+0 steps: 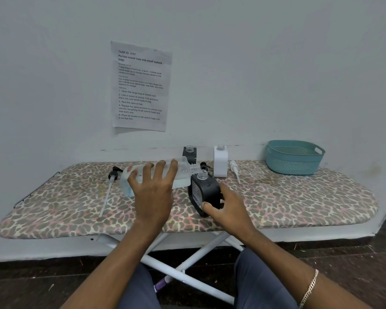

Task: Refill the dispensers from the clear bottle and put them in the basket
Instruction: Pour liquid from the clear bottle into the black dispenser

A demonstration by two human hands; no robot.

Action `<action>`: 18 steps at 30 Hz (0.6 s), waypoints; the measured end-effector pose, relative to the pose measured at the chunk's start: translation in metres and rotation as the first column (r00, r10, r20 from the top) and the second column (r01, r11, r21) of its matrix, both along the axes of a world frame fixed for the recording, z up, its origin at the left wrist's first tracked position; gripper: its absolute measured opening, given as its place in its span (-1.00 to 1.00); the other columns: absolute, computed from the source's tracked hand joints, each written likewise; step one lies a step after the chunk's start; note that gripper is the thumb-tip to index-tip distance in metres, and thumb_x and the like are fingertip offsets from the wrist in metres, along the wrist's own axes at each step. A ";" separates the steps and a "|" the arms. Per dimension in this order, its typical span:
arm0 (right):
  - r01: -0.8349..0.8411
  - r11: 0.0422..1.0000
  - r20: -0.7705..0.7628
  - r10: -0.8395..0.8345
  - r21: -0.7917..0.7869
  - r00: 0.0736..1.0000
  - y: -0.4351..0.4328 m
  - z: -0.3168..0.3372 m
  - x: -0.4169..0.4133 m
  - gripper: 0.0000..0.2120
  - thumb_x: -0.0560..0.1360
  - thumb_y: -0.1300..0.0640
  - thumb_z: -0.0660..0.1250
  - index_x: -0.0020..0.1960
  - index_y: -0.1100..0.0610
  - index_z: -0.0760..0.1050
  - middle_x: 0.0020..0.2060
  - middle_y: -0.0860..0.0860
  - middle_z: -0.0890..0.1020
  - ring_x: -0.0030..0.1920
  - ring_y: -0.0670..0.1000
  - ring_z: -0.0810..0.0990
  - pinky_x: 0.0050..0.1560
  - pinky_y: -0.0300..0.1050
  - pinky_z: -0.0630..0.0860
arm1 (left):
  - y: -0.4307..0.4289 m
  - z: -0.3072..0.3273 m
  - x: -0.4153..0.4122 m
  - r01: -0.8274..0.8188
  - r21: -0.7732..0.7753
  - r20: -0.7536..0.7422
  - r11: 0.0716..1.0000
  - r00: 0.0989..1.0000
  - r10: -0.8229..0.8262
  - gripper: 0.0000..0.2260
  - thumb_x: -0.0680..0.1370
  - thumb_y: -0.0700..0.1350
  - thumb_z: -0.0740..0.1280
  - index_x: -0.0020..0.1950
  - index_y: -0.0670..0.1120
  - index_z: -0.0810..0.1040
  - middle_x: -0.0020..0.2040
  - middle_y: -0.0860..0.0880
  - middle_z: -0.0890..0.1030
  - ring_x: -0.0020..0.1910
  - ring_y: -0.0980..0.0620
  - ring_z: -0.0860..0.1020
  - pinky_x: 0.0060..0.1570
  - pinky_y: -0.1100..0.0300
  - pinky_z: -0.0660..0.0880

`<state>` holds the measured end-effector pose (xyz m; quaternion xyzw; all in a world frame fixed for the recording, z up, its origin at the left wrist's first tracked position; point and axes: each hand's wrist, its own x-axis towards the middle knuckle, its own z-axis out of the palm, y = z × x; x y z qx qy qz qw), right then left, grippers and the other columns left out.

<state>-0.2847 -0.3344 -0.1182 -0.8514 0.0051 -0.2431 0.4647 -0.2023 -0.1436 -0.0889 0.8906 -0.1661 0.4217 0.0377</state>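
Observation:
My left hand (153, 188) grips the clear bottle (183, 172), which lies nearly level with its threaded mouth just above the open neck of a black dispenser (206, 189). My right hand (226, 205) holds that black dispenser at its lower right side, tilted on the board. A second black dispenser (189, 152) and a white dispenser (220, 161) stand uncapped at the back by the wall. The teal basket (294, 158) sits at the far right of the board, with nothing visible in it.
A leopard-print ironing board (299, 204) carries everything. A black pump head with a long tube (112, 177) lies at the left. A white pump head (234, 169) lies right of the white dispenser; another black pump (204, 165) lies behind the held one.

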 end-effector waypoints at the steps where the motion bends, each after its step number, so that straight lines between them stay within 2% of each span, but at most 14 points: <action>1: 0.000 1.000 0.002 0.000 -0.001 1.000 0.000 0.000 0.000 -0.72 0.47 0.06 0.49 0.15 -0.01 0.54 -0.08 -0.09 0.67 -0.07 -0.14 0.62 -0.14 -0.22 0.58 | 0.000 0.000 0.000 -0.002 0.002 0.001 1.000 1.000 0.002 -0.31 0.36 -0.32 0.49 0.48 0.02 0.50 0.32 -0.08 0.59 0.30 -0.22 0.51 0.24 -0.29 0.35; 7: -0.004 1.000 0.005 0.004 -0.006 1.000 0.001 0.002 0.000 -0.71 0.47 0.08 0.49 0.16 -0.02 0.54 -0.06 -0.11 0.67 -0.06 -0.18 0.61 -0.15 -0.33 0.56 | 0.000 0.000 0.000 0.002 -0.005 0.009 1.000 1.000 -0.002 -0.31 0.36 -0.33 0.49 0.47 0.02 0.50 0.31 -0.08 0.60 0.29 -0.22 0.51 0.24 -0.29 0.36; 18: -0.002 1.000 0.000 0.002 -0.006 1.000 0.000 0.000 0.000 -0.74 0.47 0.06 0.48 0.14 -0.02 0.54 -0.07 -0.10 0.68 -0.06 -0.11 0.62 -0.12 -0.17 0.58 | 0.000 0.000 0.001 0.005 -0.005 0.017 1.000 1.000 -0.005 -0.29 0.35 -0.33 0.50 0.47 0.02 0.49 0.31 -0.08 0.59 0.29 -0.22 0.51 0.24 -0.29 0.36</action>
